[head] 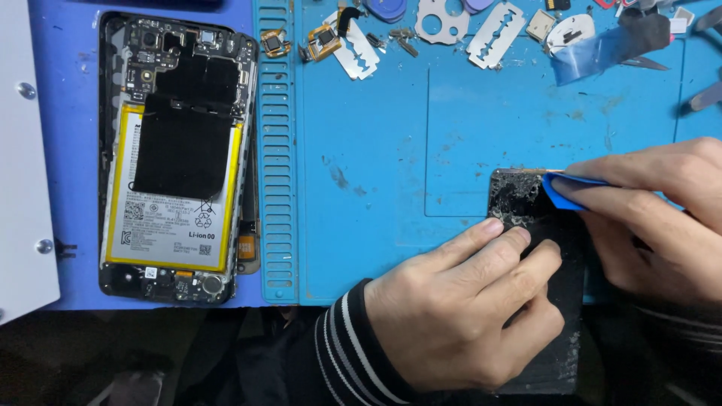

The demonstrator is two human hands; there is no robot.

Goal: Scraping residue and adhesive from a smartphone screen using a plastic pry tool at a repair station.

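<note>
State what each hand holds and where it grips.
Right hand pinches a blue pick by its rear. Left hand presses the black back cover flat.

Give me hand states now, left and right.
Left hand: fingers flat, pressing on the dark back panel.
Right hand: pinching a blue plastic pick at the panel's top edge.

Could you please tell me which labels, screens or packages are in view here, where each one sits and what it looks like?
Battery label: on the opened phone at left; white rectangle with a yellow border, black print and small square codes.
Small sticker: below the battery, white, tiny.
Dark panel: lower right under the left hand and right hand; black, glossy, its top corner crumbled.
No packages visible.
</note>
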